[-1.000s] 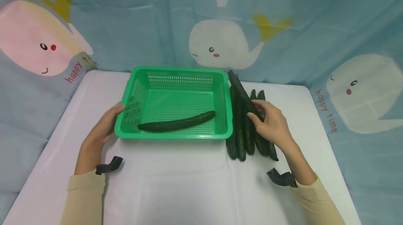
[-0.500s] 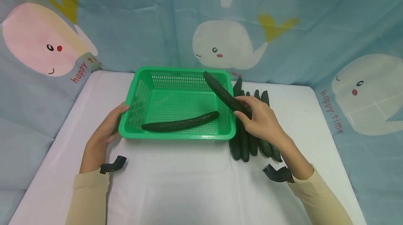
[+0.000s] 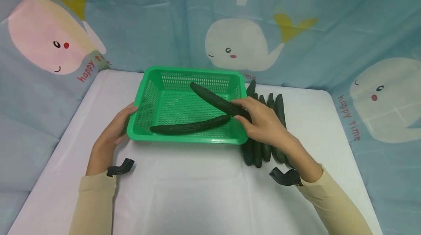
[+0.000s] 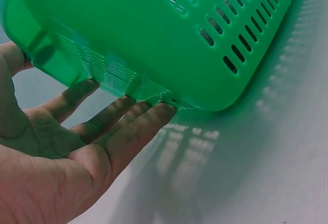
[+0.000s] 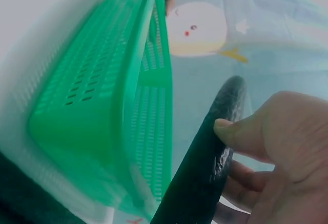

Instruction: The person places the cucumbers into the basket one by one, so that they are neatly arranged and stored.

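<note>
A cucumber [image 3: 210, 98] is in the grip of my right hand [image 3: 261, 120], thumb and fingers round its near end. It slants over the right side of the green plastic basket [image 3: 184, 141], its far end above the inside. In the right wrist view the held cucumber [image 5: 200, 167] is beside the basket rim. Another cucumber [image 3: 187, 128] lies in the basket along the front. My left hand [image 3: 116, 128] holds the basket's left side. In the left wrist view its thumb is at the rim and its fingers [image 4: 138, 131] touch the outer wall.
Several cucumbers [image 3: 257, 154] lie side by side on the white tablecloth [image 3: 197, 191], right of the basket and partly under my right hand. A blue curtain [image 3: 158, 34] with whale prints hangs behind the table. Each wrist wears a black camera mount [image 3: 285, 176].
My right hand has lifted the cucumber off the row and carried it left over the basket's right rim. My left hand stays at the basket's left side. The head view has shifted slightly.
</note>
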Tool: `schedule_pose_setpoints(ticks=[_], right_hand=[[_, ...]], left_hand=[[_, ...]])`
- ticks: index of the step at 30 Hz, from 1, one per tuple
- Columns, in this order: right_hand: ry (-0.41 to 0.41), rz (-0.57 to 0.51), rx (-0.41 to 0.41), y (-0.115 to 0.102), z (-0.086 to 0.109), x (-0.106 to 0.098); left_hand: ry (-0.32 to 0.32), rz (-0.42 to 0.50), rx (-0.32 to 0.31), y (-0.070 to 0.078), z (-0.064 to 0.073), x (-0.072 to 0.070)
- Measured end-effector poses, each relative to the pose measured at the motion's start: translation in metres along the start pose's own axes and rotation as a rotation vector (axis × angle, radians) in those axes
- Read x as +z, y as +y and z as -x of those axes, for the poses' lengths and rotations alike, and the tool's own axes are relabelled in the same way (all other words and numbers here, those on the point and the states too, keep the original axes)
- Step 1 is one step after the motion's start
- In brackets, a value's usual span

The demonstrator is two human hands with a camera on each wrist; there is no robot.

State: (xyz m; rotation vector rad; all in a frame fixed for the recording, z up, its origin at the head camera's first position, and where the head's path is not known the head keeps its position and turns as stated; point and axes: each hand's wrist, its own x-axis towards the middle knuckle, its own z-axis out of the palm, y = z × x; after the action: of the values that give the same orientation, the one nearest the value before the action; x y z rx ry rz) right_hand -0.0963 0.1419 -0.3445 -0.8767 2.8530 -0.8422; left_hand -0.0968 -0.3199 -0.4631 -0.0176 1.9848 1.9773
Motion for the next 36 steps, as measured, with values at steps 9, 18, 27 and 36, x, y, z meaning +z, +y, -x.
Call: schedule_pose_setpoints(ticks=[9,18,27,36], right_hand=[[-0.061,0.032,-0.084,-0.017,-0.011,0.005],[-0.121,0.067,-0.145,-0.037,-0.027,0.015],[-0.206,0.093,-0.198,-0.042,-0.044,0.034],[-0.267,0.06,-0.209,-0.048,-0.051,0.044]], left_hand=[[-0.02,0.014,0.024,-0.001,-0.001,0.0],[0.015,-0.021,0.011,-0.002,0.001,0.005],[0.013,-0.013,0.0,0.0,0.001,0.005],[0.018,-0.016,0.008,-0.001,0.0,0.003]])
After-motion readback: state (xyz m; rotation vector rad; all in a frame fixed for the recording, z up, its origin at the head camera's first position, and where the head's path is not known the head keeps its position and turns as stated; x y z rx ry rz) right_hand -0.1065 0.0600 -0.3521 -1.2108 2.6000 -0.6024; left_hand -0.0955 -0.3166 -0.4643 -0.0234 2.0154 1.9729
